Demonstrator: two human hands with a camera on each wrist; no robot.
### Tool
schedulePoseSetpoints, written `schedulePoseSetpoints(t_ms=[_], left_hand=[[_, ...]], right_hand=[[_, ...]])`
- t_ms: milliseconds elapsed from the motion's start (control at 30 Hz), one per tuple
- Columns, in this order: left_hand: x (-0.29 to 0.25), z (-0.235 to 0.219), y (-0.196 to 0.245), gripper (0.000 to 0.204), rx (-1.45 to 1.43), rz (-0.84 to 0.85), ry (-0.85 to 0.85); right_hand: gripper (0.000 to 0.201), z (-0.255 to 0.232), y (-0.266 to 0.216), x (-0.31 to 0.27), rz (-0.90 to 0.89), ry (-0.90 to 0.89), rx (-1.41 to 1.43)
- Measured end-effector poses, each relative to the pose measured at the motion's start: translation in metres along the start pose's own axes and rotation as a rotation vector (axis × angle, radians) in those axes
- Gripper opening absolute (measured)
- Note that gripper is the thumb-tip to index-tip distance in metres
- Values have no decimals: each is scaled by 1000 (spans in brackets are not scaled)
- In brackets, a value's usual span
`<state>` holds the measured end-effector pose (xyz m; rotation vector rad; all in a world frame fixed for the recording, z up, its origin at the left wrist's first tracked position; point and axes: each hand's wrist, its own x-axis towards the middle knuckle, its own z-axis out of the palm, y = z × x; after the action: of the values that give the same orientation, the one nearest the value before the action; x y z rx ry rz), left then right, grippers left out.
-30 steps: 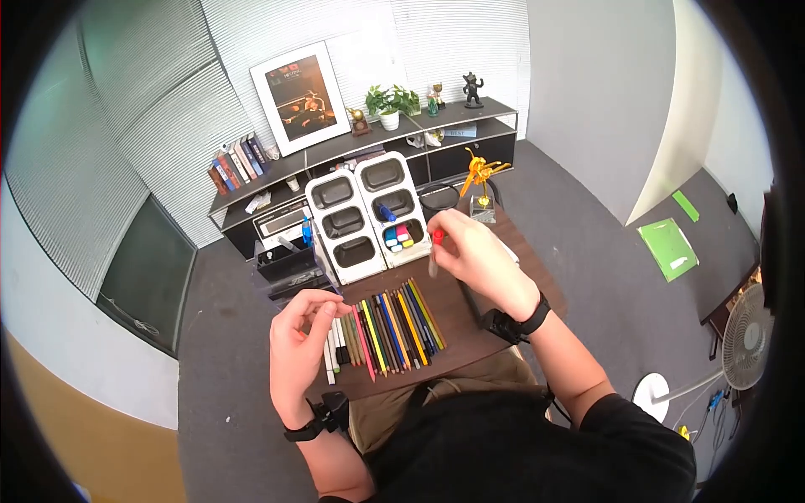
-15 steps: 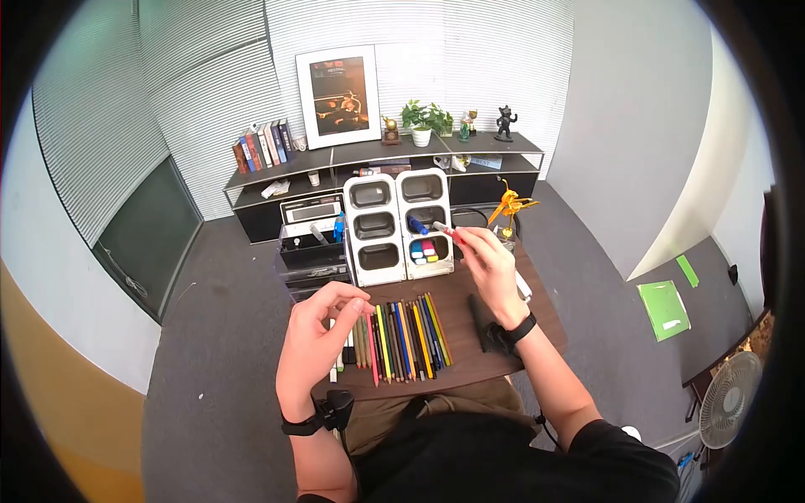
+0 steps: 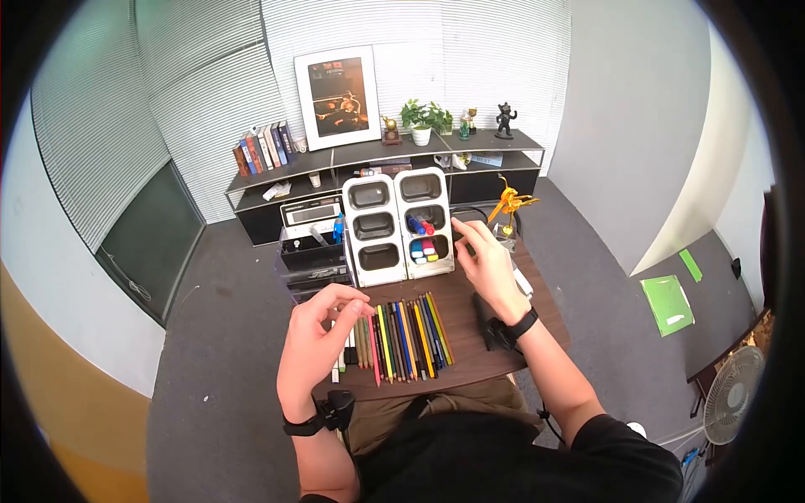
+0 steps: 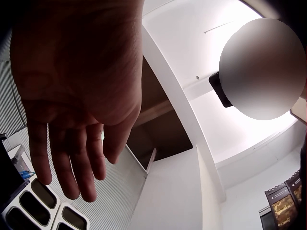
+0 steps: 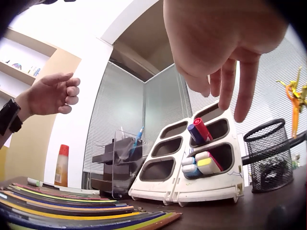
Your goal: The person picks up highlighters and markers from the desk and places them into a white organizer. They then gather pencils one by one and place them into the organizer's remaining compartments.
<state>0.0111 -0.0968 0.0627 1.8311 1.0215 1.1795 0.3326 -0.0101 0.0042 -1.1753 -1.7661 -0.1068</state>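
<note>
My right hand (image 3: pixel 489 272) is just right of a white six-compartment organizer (image 5: pixel 206 195), fingers extended and holding nothing. In the middle right compartment a red marker (image 5: pixel 202 129) leans beside a blue marker (image 5: pixel 195 135). Below them, the bottom right compartment holds several highlighters (image 5: pixel 208 166) with white, yellow, blue and pink parts. My left hand (image 3: pixel 323 339) hovers over the left end of a row of colored pencils (image 3: pixel 411 339), its fingers loosely bent around nothing. White pens (image 3: pixel 337 367) lie at that end, partly hidden by the hand.
Left of the organizer stands a dark and clear desk holder (image 5: pixel 125 160) with a blue pen. A black mesh cup (image 5: pixel 269 158) is on its right, near a golden figurine (image 3: pixel 510 204). A red-capped bottle (image 5: pixel 62 165) stands behind the pencils. A low shelf (image 3: pixel 352 152) runs behind the table.
My right hand carried the red marker to the organizer's middle right compartment and let go of it beside the blue marker. The left hand stayed over the pencils. The head view shifted, then steadied.
</note>
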Motion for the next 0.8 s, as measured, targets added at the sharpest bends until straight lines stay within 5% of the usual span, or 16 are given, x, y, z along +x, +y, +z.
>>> schedulePoseSetpoints(t_ms=[167, 267, 300, 367, 400, 633, 700, 800], left_hand=[[3, 5, -8, 16, -6, 67, 19], [2, 3, 1, 17, 27, -28, -13], [1, 4, 0, 17, 31, -35, -24], [2, 5, -2, 17, -48, 25, 7], [1, 5, -2, 17, -43, 25, -7], [1, 5, -3, 18, -8, 1, 9], [2, 7, -4, 18, -32, 7, -1], [2, 8, -4, 18, -8, 8, -4]], right_hand=[[31, -27, -4, -1, 45, -55, -40], [23, -54, -10, -4, 138, -418, -248], [23, -63, -16, -5, 150, -418, -243], [22, -75, -22, -7, 388, -860, -359], [24, -74, -22, -8, 415, -909, -348], [30, -47, 1, -19, 343, -921, -374], [33, -31, 9, -30, 319, -686, -444], [34, -18, 21, -36, 293, -656, -452]])
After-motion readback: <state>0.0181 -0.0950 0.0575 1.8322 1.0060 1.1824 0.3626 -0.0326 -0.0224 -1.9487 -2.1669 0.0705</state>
